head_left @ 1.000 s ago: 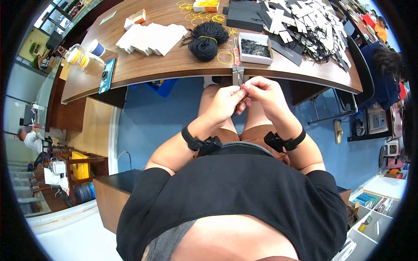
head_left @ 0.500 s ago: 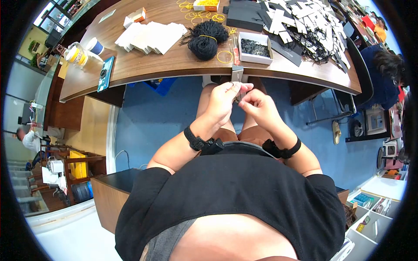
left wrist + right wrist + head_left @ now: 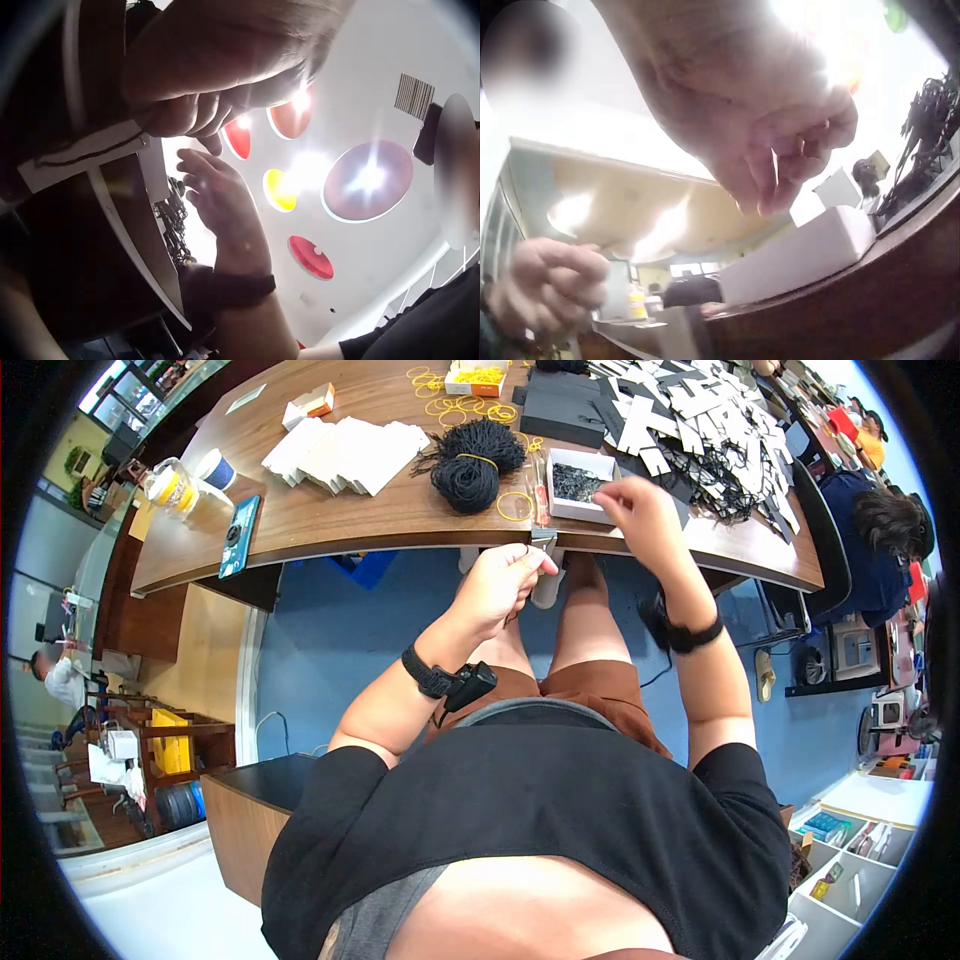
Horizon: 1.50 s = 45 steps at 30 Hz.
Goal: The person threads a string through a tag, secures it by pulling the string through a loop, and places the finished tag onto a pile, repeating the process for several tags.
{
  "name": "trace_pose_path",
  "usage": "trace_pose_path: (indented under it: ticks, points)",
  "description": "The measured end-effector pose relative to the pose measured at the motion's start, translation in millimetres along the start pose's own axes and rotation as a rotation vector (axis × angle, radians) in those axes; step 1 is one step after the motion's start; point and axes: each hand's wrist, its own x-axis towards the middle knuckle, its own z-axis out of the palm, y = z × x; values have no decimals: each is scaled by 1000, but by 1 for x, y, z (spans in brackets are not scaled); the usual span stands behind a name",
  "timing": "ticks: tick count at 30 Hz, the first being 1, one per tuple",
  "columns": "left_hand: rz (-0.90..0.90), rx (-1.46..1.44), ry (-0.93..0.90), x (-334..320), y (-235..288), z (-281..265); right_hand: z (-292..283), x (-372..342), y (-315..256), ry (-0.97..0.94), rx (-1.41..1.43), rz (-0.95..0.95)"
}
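My left hand (image 3: 500, 588) is just below the table's front edge, thumb and fingers pinched together, with a bit of black cord (image 3: 512, 617) showing under it. Beside its fingertips, a grey metal strip (image 3: 543, 540) juts from the edge. In the left wrist view a dark line lies along a pale strip (image 3: 90, 156) under the curled left hand (image 3: 225, 67). My right hand (image 3: 645, 525), fingers loosely bent, hovers at the right front corner of a white box (image 3: 585, 510) of small black pieces (image 3: 574, 482). Nothing shows between its fingers (image 3: 761, 191).
Behind the box are a black box (image 3: 562, 412) and a heap of white and black tags (image 3: 700, 420). Left of it lie a black cord bundle (image 3: 478, 465), yellow bands (image 3: 515, 507), white cards (image 3: 350, 455) and a phone (image 3: 239, 538). A seated person (image 3: 870, 550) is at right.
My right hand has moved away from the left hand, forward and right to the white box. The left hand stays near the metal strip, slightly lower and further left.
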Motion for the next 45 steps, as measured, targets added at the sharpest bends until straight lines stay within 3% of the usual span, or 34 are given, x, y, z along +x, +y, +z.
trace_pose_path:
  ticks: [3,6,9,12,15,18,21,28,31,32,35,36,39,40,43,45]
  points:
    - [76,82,35,3,-7,5,19,29,21,-65,-369,-128]
    - [109,95,43,4,-8,8,28,39,20,-281,-429,14]
    - [102,91,34,3,-11,7,28,43,18,-360,-402,65]
    - [110,99,48,4,-10,7,36,39,26,-195,-398,29]
    - [108,104,54,5,-7,7,36,30,27,7,-337,-124]
    - [134,134,44,8,-3,6,30,39,23,-273,-442,5]
    - [171,169,44,9,-3,7,29,40,20,-269,-471,-4]
    - [185,194,108,10,-6,8,28,36,16,329,-242,-225]
    - [214,216,119,9,-6,9,24,31,6,454,-105,-114]
    - [240,231,120,10,-7,8,22,31,8,437,-113,-129]
    - [316,272,107,11,-10,4,16,21,1,91,577,200]
    - [345,283,94,11,-12,2,16,16,-6,76,789,238]
    - [342,282,98,9,-12,5,25,18,9,87,989,409]
    - [329,277,105,9,-11,6,26,23,14,122,867,464]
    - [298,261,90,10,-12,4,28,29,28,188,107,67]
    - [295,257,96,10,-11,5,27,31,28,233,-68,-46]
